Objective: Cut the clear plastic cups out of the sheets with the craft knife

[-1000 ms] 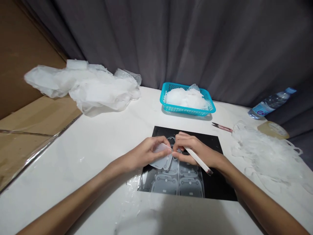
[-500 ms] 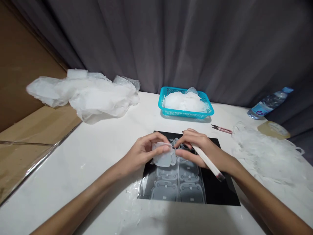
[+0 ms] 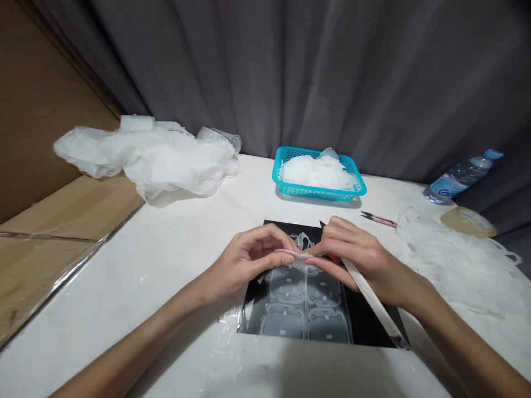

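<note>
Over a black mat (image 3: pixel 373 326), my left hand (image 3: pixel 253 254) pinches a thin translucent plastic piece (image 3: pixel 296 256), seen nearly edge-on. My right hand (image 3: pixel 357 251) has its thumb and forefinger closed on the right end of the same piece. A white-handled tool (image 3: pixel 371 298) is also tucked in my right hand, its dark tip poking out above the knuckles. Below the hands, a clear sheet of rounded rectangular shapes (image 3: pixel 284 320) lies on the mat. Thin clear loops of plastic (image 3: pixel 302 240) show just behind my fingertips.
At the back stands a blue basket (image 3: pixel 319 192) of white pieces. White plastic bags (image 3: pixel 174 166) lie back left. To the right are small snips (image 3: pixel 379 219), clear scraps (image 3: pixel 460 265), a tape roll (image 3: pixel 468 221) and a water bottle (image 3: pixel 460 179). Cardboard (image 3: pixel 74 204) lies left.
The plastic piece has tipped from facing the camera to nearly edge-on. My right hand has moved slightly right, and the white-handled tool has shifted with it. The whole view has shifted a little.
</note>
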The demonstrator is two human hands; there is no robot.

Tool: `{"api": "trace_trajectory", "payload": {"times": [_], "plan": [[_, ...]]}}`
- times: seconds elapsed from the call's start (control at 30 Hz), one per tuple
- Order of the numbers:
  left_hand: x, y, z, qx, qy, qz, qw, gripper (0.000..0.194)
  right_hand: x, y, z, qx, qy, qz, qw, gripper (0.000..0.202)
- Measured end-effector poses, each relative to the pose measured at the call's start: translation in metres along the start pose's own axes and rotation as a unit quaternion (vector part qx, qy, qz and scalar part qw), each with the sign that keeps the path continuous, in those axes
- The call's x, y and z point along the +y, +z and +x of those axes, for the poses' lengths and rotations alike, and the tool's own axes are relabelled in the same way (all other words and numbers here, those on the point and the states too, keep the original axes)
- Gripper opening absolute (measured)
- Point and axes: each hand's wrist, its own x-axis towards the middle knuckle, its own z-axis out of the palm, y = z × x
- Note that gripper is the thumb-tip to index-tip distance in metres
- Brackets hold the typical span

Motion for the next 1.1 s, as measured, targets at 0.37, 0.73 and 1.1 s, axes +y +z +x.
{"api": "trace_trajectory", "payload": {"times": [0.37, 0.73, 1.1], "plan": [[0.002, 0.001, 0.000, -0.021, 0.021, -0.010, 1.000, 0.005, -0.012, -0.011, -0.001, -0.013, -0.025, -0.095, 0.995, 0.016], [-0.009, 0.005, -0.005, -0.052, -0.021, 0.300, 0.952, 0.017, 0.004, -0.068, -0.071, 0.072, 0.199, -0.193, 0.958, 0.016], [-0.052, 0.019, -0.011, -0.085, 0.075, 0.591, 0.798, 0.063, 0.060, -0.147, -0.227, 0.058, 0.449, -0.388, 0.803, 0.063]]}}
